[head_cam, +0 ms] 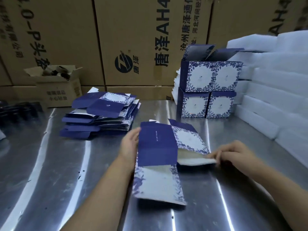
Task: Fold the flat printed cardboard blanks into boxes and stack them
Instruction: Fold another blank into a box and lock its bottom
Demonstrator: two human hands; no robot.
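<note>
While the left hand (130, 144) is resting against the left edge of a half-folded cardboard blank (157, 145), its fingers are lying fairly straight and close together along that edge, and its thumb is hiding from the camera. The blank is sitting near the middle of the shiny metal table (58, 172), between the two forearms, with its plain blue panel tilting up and a flowered blue-and-white panel lying closer to the person. The right hand (233, 154) is reaching in from the right and pinching the pale flap (196, 161) on the blank's right side between its fingertips and thumb. A loose pile of flat blanks (100, 117) is lying farther back on the left of the table, well apart from the hands. Folded boxes (208, 90) are standing in two layers at the back right, the upper layer with its top flaps standing open. White foam blocks (275, 80) are piling up just beside them along the right edge. Big brown cartons (133, 39) with printed lettering are forming a wall behind everything, and a small open carton (56, 90) is sitting at the back left.
</note>
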